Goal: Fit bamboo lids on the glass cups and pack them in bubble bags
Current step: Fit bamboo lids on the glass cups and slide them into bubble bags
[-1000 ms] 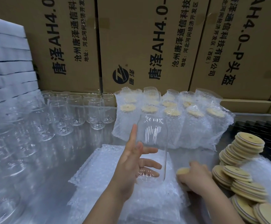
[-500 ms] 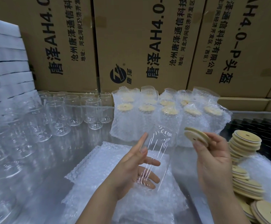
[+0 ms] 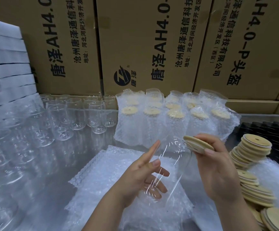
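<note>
The left hand [image 3: 135, 179] holds a glass cup [image 3: 177, 157] in the air above a pile of flat bubble bags [image 3: 102, 177]. The cup tilts with its mouth up and to the right, the fingers lie under it and the thumb sticks out straight. The right hand [image 3: 218, 170] pinches a bamboo lid [image 3: 198, 145] between thumb and fingers, and the lid's edge touches the rim of the cup's mouth, slanted and not seated.

The hands work in a tight pocket. Bare cups [image 3: 78, 114] crowd the left side and back left of the table [image 3: 43, 189], with a strip of bare tabletop between them and the bag pile. Packed cups [image 3: 168, 120] in bubble bags stand in rows just behind the hands. Leaning stacks of lids [image 3: 252, 147] sit just beside the right wrist, and a black tray [image 3: 268, 129] lies behind them. A stack of white sheets [image 3: 5, 55] rises at the far left edge. Cardboard boxes [image 3: 152, 39] wall off the back.

The boxes carry black print turned sideways: "唐泽AH4.0", "沧州唐泽通信科技有限公司", and a smaller address line starting "地址:河北河间经济开发区". The right box reads "AH4.0-P头盔". A round dark logo with "唐泽" sits low on the middle box.
</note>
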